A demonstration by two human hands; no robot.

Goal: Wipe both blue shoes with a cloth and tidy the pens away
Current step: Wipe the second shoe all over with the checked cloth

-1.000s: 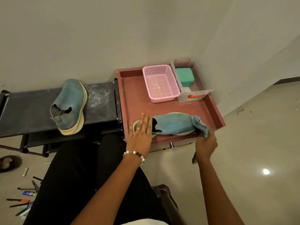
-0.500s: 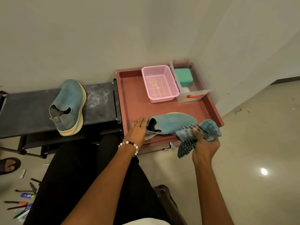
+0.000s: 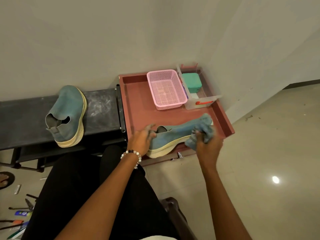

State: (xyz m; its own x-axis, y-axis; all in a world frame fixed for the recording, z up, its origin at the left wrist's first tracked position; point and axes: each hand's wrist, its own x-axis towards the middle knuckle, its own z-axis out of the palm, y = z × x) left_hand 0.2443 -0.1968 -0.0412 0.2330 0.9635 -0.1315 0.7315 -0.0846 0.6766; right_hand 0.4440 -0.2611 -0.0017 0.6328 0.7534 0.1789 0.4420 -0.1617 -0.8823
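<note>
Left hand (image 3: 142, 137): I grip the heel of the shoe (image 3: 173, 137), tilting it so the side faces me.
Right hand (image 3: 207, 144): bunches the cloth (image 3: 202, 132) against the toe (frame centre-right).
Other shoe (image 3: 67, 115): left, waiting.
Pens (image 3: 15, 222): floor, lower left.

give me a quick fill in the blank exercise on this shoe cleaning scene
1. The right hand grips a blue ____ against the toe of the blue slip-on shoe on the red tray.
2. The second blue shoe rests on the ____ bench.
3. The pink mesh basket holds ____.

Missing: cloth; black; nothing
</note>
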